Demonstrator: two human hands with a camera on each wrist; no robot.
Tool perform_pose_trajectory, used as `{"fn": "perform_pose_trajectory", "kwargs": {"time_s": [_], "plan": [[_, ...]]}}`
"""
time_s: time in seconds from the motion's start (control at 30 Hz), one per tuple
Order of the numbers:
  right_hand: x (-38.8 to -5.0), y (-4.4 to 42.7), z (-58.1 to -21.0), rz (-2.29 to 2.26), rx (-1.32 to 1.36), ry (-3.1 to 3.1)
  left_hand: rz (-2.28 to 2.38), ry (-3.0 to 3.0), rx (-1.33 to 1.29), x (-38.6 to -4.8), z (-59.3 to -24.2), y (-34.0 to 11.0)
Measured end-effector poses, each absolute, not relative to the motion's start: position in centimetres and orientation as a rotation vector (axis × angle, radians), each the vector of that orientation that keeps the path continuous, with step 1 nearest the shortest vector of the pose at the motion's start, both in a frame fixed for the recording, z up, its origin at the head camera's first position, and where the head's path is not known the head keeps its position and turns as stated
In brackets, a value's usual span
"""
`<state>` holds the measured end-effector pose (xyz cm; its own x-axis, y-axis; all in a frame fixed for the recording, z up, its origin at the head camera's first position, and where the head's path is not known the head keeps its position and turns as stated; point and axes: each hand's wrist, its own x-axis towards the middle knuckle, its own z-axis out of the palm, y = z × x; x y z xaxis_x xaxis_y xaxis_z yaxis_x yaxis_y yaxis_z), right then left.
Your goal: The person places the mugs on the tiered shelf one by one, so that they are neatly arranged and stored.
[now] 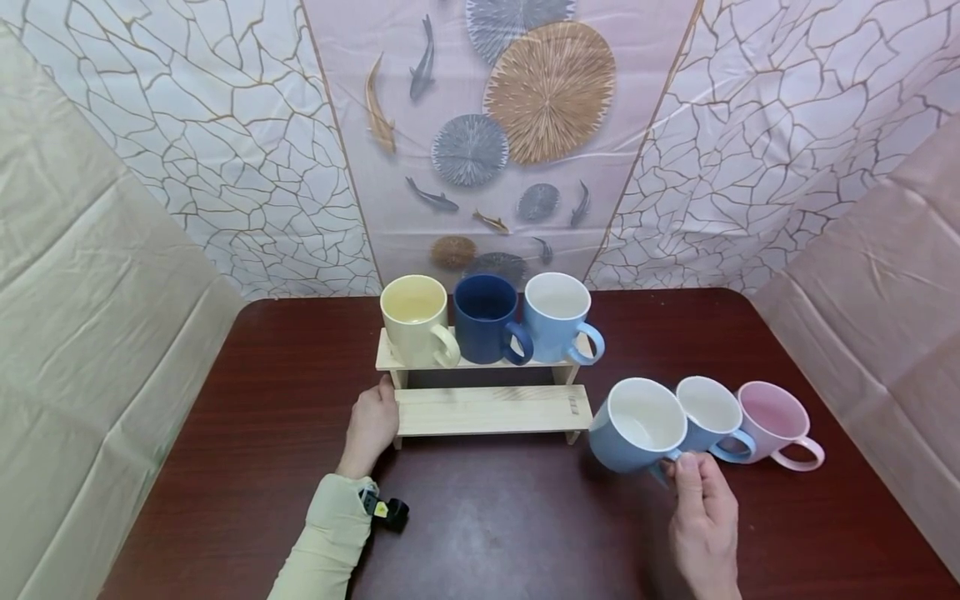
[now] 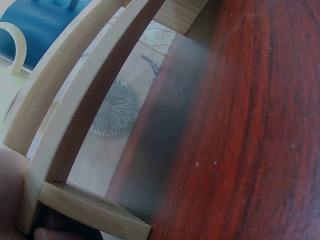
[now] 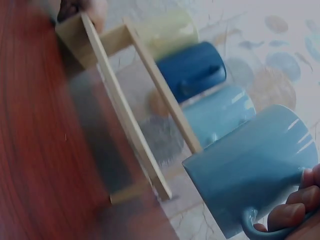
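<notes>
1. lifted blue mug is tilted, just beside the right end of the wooden rack. looks like glazed ceramic, so i'd guess stiff, slick, kinda heavy and easy to chip.
2. handle is the spot to grab imo; right hand has its fingers curled on it.
3. left hand grips the rack's left end.
4. upper shelf has 3: yellow mug, navy mug, pale blue mug. table has 2: second blue mug, pink mug.
</notes>
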<state>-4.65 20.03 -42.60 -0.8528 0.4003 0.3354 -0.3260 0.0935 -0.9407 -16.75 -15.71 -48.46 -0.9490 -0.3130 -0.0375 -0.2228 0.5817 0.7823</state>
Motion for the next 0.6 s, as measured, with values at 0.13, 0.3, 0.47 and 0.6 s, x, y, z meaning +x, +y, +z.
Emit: {"fn": "perform_pose_trajectory", "kwargs": {"time_s": [0.13,0.3,0.47,0.6], "plan": [[-4.6,18.9,-42.2,1.869,0.006,-1.852,-1.329,-2.71,0.477,-16.7,-48.6,-15.7],[-4.7,17.3,-41.6,1.907,0.037,-1.922,-1.32,-2.71,0.488,-16.8,-48.7,-15.8],[-4.9,15.7,-41.4,1.934,0.149,-1.959,-1.326,-2.704,0.472,-16.8,-48.6,-15.8],[-5.1,14.3,-41.6,1.904,0.242,-2.003,-1.335,-2.697,0.447,-16.8,-48.6,-15.8]]}}
